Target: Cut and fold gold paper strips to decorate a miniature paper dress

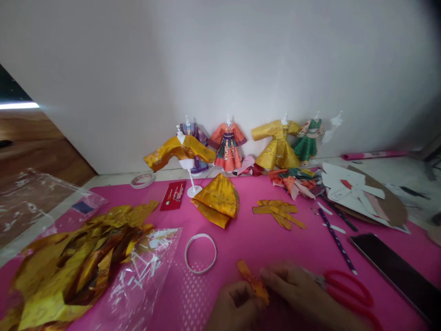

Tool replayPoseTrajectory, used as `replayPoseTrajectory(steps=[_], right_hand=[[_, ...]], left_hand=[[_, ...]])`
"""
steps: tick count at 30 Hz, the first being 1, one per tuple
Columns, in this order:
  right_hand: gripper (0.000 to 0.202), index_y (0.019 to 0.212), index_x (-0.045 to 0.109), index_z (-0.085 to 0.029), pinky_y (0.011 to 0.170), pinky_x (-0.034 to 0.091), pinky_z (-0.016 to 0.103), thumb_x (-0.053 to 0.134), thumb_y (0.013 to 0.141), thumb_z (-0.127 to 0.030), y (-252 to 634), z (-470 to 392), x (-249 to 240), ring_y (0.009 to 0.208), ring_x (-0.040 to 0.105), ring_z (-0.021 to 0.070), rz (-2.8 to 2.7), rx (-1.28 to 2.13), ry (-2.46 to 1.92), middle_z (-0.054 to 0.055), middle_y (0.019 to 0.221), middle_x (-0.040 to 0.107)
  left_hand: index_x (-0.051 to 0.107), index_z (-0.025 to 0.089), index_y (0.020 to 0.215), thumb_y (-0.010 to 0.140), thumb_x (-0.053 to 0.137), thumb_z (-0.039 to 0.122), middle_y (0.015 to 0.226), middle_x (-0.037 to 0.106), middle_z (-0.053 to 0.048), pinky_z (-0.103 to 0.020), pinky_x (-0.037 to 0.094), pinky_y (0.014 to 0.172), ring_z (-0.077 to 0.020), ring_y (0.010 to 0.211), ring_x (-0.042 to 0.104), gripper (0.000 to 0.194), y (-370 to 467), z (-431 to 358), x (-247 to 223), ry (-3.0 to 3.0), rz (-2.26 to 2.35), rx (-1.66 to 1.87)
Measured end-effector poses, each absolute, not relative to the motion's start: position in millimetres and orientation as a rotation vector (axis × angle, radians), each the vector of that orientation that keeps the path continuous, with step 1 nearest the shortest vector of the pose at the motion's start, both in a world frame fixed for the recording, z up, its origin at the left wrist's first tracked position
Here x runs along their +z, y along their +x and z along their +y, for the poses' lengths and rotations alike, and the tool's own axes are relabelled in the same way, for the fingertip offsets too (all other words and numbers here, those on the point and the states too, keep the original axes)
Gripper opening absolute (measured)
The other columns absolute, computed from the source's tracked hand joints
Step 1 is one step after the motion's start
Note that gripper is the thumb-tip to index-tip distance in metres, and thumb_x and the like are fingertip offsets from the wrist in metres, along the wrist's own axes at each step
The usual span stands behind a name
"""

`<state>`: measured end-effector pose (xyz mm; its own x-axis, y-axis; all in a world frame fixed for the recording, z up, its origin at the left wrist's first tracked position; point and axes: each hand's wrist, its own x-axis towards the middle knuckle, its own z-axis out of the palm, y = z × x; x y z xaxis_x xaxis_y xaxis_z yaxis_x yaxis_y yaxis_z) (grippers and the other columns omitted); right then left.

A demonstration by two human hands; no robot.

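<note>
Near the bottom centre, my left hand pinches a small golden-orange fabric strip, which slants between my two hands. My right hand is slightly blurred, with its fingertips at the strip's right side; whether they grip it I cannot tell. Red-handled scissors lie beside my right hand, partly hidden by it. Beyond the hands, several gold strips lie in a small pile, and a folded gold skirt piece rests left of them. A white tape ring lies left of my hands.
Gold fabric scraps and clear plastic cover the left. A small mannequin wears a gold top; dressed miniature mannequins line the wall. A red card, colored scraps, paper pieces, a pencil and a phone lie around.
</note>
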<state>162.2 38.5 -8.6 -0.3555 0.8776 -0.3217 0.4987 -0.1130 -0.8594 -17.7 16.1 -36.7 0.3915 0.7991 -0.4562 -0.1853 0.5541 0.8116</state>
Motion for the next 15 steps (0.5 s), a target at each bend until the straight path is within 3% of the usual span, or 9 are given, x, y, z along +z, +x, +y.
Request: replayPoseTrajectory(steps=[8,15], right_hand=[[0.033,0.067,0.059,-0.018,0.055,0.03,0.025,0.06,0.08,-0.048,167,32,-25,0.06,0.044,0.0125,-1.594,1.603,-1.399,-0.003,0.062,0.049],[0.022,0.064,0.057,-0.02,0.055,0.03,0.025,0.065,0.069,-0.04,167,28,-29,0.059,0.044,0.0122,-1.473,1.649,-1.383,-0.002,0.061,0.052]], left_hand=[[0.067,0.015,0.065,0.064,0.085,0.039,0.059,0.054,0.005,-0.023,0.032,0.059,-0.0094,0.056,0.044,0.03,-20,20,-24,0.806,1.047,0.601],[0.065,0.016,0.065,0.066,0.085,0.044,0.052,0.054,0.005,-0.022,0.038,0.054,-0.0099,0.05,0.049,0.035,-23,19,-32,0.831,1.048,0.576]])
